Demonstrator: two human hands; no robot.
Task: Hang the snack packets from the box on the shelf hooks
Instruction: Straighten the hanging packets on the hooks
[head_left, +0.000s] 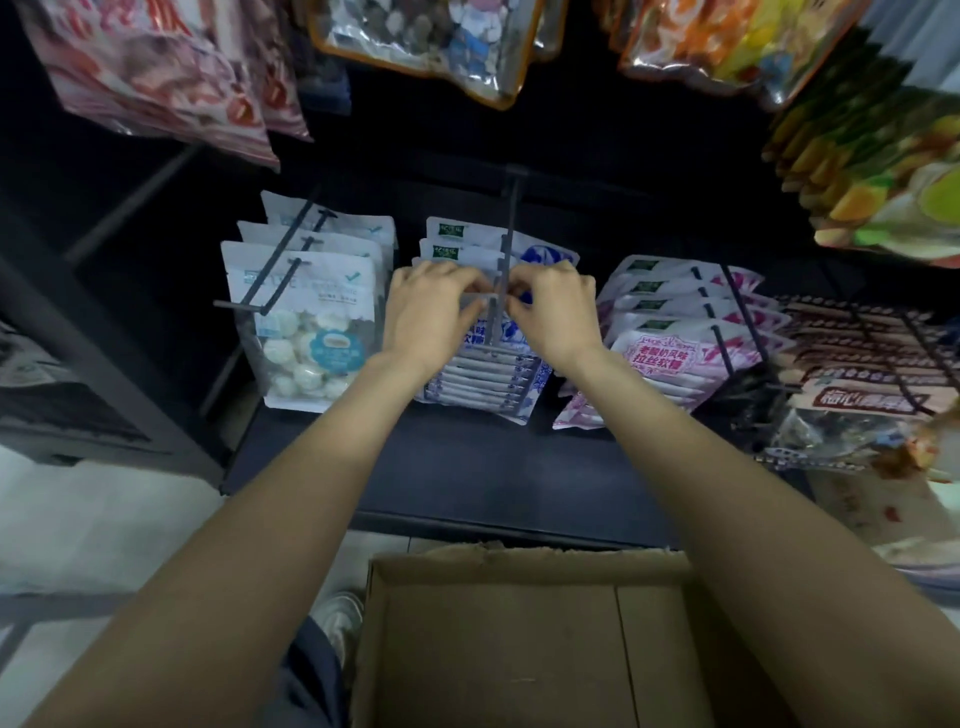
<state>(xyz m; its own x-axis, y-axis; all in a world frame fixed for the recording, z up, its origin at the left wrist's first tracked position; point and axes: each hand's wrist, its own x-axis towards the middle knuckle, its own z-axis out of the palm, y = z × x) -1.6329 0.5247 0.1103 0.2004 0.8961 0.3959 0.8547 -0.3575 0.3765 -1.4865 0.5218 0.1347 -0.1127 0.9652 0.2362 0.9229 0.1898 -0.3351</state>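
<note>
Both our hands meet at the middle hook (503, 260): left hand (428, 312) and right hand (558, 306) each pinch the top edge of a blue-and-white snack packet (491, 332), held at the hook's tip in front of the row already hanging. We judge it light, soft and slippery (crinkly film), best held by the stiffer header beside its hole. Below us the box (519, 649) shows only bare cardboard.

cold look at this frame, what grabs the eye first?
Two bare hands, left hand and right hand, pinching a blue-and-white snack packet at the dark metal shelf hook, centre frame. Below, an open brown cardboard box showing only its bare bottom. Pink-and-white packets hang to the right.
</note>
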